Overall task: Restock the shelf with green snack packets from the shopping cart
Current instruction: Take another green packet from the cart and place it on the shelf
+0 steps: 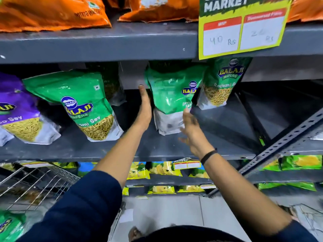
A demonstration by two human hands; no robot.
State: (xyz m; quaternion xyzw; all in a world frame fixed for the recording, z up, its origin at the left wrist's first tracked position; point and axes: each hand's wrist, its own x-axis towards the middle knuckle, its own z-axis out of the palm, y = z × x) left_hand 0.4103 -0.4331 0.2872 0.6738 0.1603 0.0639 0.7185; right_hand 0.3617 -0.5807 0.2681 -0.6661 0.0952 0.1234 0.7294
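Observation:
A green snack packet [172,95] stands upright on the grey middle shelf [157,149], turned partly sideways. My left hand [145,107] is flat along its left side, fingers straight and pointing into the shelf. My right hand [193,130] is spread just in front of its lower right corner, fingertips at the packet's edge, holding nothing. Two more green packets stand on the same shelf, one leaning at the left [82,105] and one at the back right [221,84]. In the bottom left corner, another green packet [9,226] lies in the wire shopping cart [35,182].
A purple packet [15,112] leans at the far left. Orange packets [52,13] fill the shelf above, where a yellow price sign [243,27] hangs. Yellow-green packets [162,169] sit on lower shelves. A perforated metal strut [286,142] slants across the right.

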